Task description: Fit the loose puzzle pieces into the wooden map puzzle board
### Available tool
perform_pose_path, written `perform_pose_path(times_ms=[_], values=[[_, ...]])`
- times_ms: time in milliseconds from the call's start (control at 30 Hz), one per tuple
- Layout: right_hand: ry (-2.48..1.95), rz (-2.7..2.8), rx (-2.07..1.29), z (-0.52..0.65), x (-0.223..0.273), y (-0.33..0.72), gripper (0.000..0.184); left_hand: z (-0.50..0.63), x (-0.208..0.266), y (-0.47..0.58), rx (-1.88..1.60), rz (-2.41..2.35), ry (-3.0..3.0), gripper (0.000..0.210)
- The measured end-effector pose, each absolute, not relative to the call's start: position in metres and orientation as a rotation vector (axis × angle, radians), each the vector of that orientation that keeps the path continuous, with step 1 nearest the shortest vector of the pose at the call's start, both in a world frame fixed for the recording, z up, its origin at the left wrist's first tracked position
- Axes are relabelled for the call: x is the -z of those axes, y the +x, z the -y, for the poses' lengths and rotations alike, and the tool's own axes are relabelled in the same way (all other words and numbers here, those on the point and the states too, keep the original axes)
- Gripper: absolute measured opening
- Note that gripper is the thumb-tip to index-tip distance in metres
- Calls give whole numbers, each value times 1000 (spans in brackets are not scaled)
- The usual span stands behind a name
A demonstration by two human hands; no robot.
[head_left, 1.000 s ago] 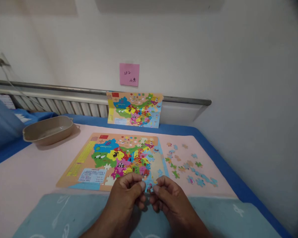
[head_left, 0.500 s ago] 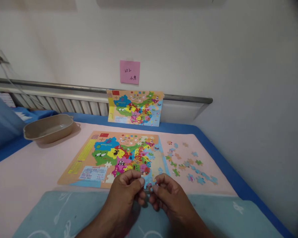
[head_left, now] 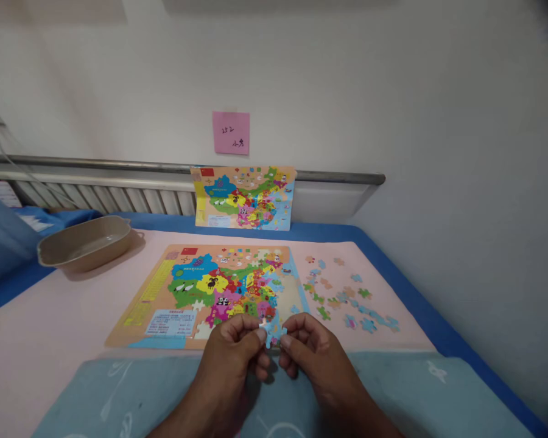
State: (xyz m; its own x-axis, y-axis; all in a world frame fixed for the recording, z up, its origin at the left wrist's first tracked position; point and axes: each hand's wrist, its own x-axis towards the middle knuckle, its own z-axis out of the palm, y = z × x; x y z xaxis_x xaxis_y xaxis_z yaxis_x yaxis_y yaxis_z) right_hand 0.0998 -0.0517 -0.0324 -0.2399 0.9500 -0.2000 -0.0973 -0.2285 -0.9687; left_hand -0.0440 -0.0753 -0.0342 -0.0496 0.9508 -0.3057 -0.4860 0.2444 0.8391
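My left hand is closed, thumb and forefinger pinching a light-blue jigsaw puzzle piece. Close beside it, my right hand pinches the right side of the light-blue cluster. Whether that is the same piece or a second one, I cannot tell. Both hands are just above the near edge of a colourful map puzzle, hiding part of its lower right. Bare pale patches show on the puzzle's right side and lower left. Loose puzzle pieces, mostly blue, green and orange, lie to its right on the pink cloth.
Against the wall rail leans a printed reference map. A beige oval basin stands at the left. A pink note is stuck on the wall. Teal patterned cloth covers the near edge, under my forearms.
My fingers have shifted the light-blue piece slightly, and my right fingertips are a little farther from the left ones. The view has turned slightly to the right.
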Motion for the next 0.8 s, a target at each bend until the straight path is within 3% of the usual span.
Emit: perform_pose_path(times_ms=[800], values=[[-1159,1175,-1564,51,27,101,33,73,32,-47,-1242,-1124,592,40]])
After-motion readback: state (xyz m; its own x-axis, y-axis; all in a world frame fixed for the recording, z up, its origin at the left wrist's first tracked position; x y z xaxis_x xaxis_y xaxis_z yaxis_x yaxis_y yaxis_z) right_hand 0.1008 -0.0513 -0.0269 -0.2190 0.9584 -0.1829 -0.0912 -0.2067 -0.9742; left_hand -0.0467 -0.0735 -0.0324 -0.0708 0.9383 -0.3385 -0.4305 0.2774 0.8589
